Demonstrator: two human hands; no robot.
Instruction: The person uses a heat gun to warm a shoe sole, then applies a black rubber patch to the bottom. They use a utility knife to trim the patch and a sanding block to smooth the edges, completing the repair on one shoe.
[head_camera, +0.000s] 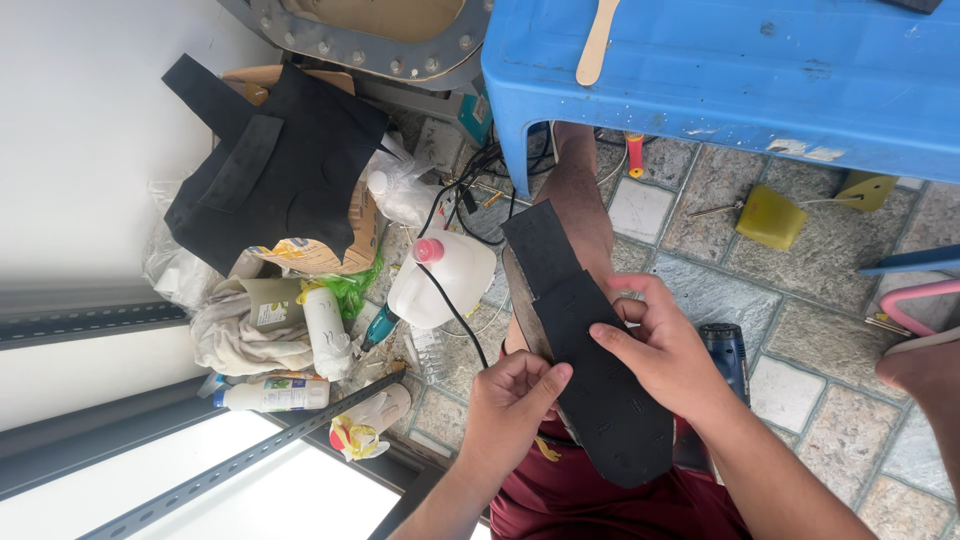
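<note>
Both hands grasp a black rubber strip (590, 370) over the lap. The left hand (510, 400) pinches its edge; the right hand (660, 350) presses on top. A white jug (445, 280) stands nearby.

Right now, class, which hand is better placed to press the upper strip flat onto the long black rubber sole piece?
Probably the right hand: its fingers lie across the long black rubber sole piece, while the left hand grips its edge.

black rubber sole (600, 385), blue plastic stool (740, 70), yellow block (770, 216)
</note>
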